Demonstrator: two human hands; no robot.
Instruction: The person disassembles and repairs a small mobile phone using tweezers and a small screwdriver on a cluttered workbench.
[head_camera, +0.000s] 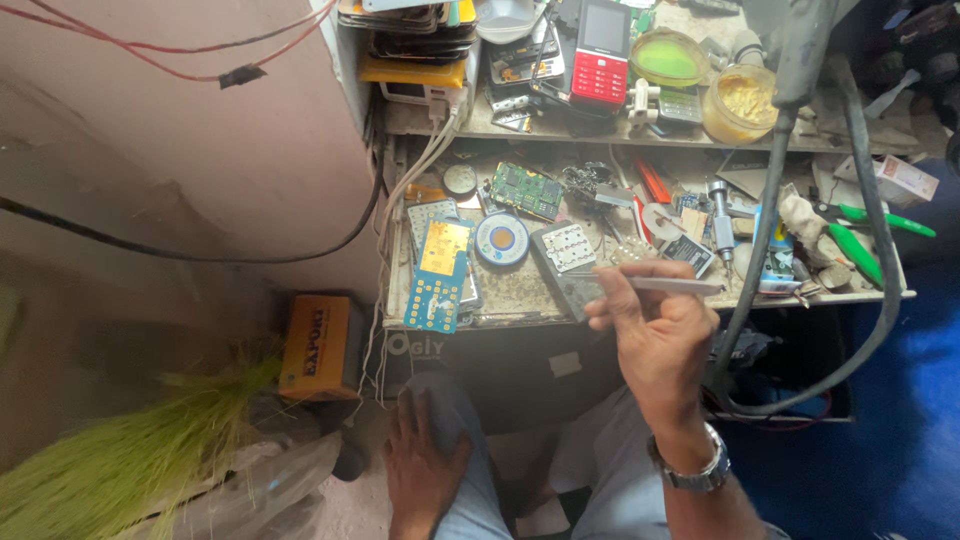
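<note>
Right hand (655, 335) – fingers pinching tweezers (672, 285) above the cluttered desk (520, 300); left hand (425, 465) rests on the knee, fingers spread.

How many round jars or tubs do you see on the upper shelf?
2: a green-lidded tub and, right of it, an open clear jar of yellowish paste. Clutter may hide more.

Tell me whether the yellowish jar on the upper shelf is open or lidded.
Open: the jar shows no lid, and its yellowish contents are visible from above.
</note>
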